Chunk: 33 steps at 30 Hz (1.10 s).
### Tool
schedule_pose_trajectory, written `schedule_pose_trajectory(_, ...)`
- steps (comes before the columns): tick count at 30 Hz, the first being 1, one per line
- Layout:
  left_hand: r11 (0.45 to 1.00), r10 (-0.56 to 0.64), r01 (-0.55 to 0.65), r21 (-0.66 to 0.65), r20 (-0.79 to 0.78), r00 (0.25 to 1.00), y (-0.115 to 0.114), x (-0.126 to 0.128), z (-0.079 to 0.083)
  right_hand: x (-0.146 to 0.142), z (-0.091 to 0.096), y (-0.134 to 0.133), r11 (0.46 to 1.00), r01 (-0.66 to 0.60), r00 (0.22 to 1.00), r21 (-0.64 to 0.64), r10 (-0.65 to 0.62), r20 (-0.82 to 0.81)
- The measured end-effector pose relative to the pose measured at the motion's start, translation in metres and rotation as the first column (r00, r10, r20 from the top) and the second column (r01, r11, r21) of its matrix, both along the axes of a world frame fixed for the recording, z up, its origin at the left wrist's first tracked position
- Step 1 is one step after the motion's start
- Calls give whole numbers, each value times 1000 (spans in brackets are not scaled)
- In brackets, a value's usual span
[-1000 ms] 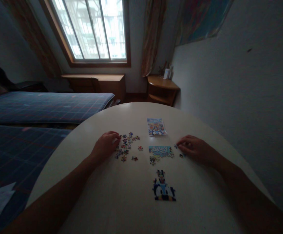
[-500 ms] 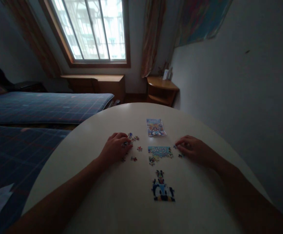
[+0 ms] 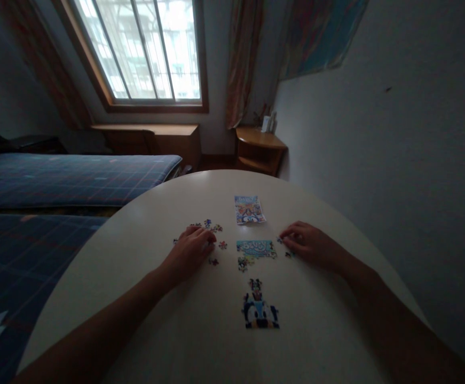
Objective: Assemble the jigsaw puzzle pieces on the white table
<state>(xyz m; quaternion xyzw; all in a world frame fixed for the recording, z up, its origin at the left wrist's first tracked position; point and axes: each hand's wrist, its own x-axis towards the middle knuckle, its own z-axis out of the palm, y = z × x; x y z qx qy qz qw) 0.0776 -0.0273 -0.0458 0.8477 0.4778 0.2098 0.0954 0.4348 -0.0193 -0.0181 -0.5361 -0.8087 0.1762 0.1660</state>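
My left hand (image 3: 191, 249) lies over a scatter of loose jigsaw pieces (image 3: 212, 226) on the round white table (image 3: 200, 330), fingers curled down onto them; what they hold is hidden. My right hand (image 3: 305, 244) rests with fingers bent beside a few loose pieces (image 3: 289, 254), just right of a joined blue puzzle strip (image 3: 256, 248). A second joined section showing a cartoon figure (image 3: 259, 312) lies nearer to me. A small picture card (image 3: 249, 209) sits beyond the strip.
A bed with a blue checked cover (image 3: 68, 173) runs along the left. A wooden desk (image 3: 148, 138) stands under the window (image 3: 144, 50), with a corner shelf (image 3: 259, 146) to its right. The grey wall (image 3: 396, 149) is close on the right.
My left hand has slid right across the loose pieces, covering most of the pile. My right hand has hardly moved. The view has shifted slightly.
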Motion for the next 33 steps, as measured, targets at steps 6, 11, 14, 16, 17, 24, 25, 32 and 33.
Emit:
schedule_pose_trajectory(6, 1000, -6, 7, -27, 30, 1000, -2, -1, 1, -2, 3, -1, 1000, -1, 1000, -15, 1, -6)
schedule_pose_trajectory(11, 998, 61, -61, 31, -4, 998, -3, -6, -1, -2, 4, -2, 1000, -5, 1000, -15, 5, -11)
schedule_pose_trajectory(14, 995, 86, -85, 46, -15, 996, -1, -7, -3, -2, 3, -2, 1000, 2, 1000, -15, -2, -9)
schedule_pose_trajectory(16, 997, 72, -72, 40, -7, 997, 1, -6, -3, -1, 2, -1, 1000, 3, 1000, -20, -3, -9)
schedule_pose_trajectory(17, 998, 60, -60, 37, -1, 998, 1, -5, -3, 0, 1, -1, 1000, 1, 1000, -23, -1, -12)
schedule_pose_trajectory(24, 998, 53, -53, 34, 18, 998, -1, -7, -2, 0, 1, -1, 1000, -6, 1000, -24, 5, -23)
schedule_pose_trajectory(25, 998, 51, -51, 33, 12, 999, -1, -6, -2, -1, 1, -1, 1000, -6, 1000, -27, 5, -24)
schedule_pose_trajectory(32, 999, 41, -41, 11, -23, 999, 0, -1, -2, 0, 0, -1, 1000, -7, 1000, -24, 7, -21)
schedule_pose_trajectory(33, 999, 43, -43, 10, -24, 999, 0, -1, -2, 0, 0, -1, 1000, -5, 1000, -23, 5, -24)
